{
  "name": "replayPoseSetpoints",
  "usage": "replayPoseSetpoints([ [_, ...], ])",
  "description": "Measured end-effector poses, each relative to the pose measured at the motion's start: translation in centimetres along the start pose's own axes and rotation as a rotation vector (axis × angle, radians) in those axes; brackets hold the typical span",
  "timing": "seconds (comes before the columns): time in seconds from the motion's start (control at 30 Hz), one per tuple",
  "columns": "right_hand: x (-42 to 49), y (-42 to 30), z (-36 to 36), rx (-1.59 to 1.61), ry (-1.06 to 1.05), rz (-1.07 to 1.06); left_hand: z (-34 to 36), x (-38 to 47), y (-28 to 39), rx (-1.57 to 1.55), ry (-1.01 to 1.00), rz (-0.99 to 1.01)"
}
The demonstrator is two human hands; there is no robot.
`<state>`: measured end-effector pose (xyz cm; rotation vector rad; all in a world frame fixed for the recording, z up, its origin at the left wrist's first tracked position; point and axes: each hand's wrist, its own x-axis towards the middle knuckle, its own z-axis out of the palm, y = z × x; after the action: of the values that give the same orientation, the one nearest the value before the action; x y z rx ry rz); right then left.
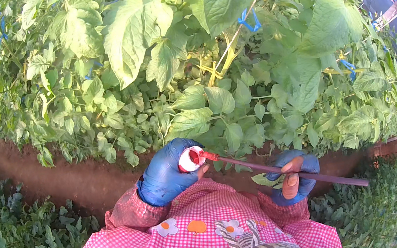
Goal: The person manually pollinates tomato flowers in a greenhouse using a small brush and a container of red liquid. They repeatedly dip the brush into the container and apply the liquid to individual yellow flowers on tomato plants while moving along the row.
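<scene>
My left hand [169, 171], in a blue glove with a bare thumb tip showing, grips a small white container [187, 160] with red liquid inside and red stains on its rim. In my right hand [296, 176], whose torn blue glove leaves fingertips bare, is a thin purplish-brown stick [254, 166]. The stick slants from lower right up to the container. Its red-coated tip [209, 156] is at the container's mouth; how far it goes in is hard to tell. A green leaf [267, 180] shows beside my right hand, and I cannot tell whether it is held.
Tomato plants [195, 105] rise densely just beyond my hands, tied with blue ties [250, 22] to a support string [238, 34]. A brown soil path [75, 182] runs between the rows. More plants [38, 243] grow at lower left. My pink checked apron [198, 246] spreads below my hands.
</scene>
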<state>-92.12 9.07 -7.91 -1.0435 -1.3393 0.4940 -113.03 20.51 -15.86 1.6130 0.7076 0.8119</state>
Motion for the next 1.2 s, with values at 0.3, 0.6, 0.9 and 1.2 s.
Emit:
replayPoseSetpoints([
  [0.3,0.4,1.2,0.8,0.165,0.149,0.056,-0.9,0.6,0.4,0.112,0.110,0.017],
  [0.6,1.7,3.2,-0.7,0.255,0.023,0.007,0.3,0.1,1.9,0.234,0.104,-0.048],
  [0.9,5.3,-2.1,-6.7,0.169,0.301,-0.296,-0.7,4.3,9.9,0.118,0.017,0.164],
  [1.2,8.5,-9.0,-12.9,0.258,0.349,-0.783,-1.4,13.5,23.2,-0.027,0.031,0.501],
])
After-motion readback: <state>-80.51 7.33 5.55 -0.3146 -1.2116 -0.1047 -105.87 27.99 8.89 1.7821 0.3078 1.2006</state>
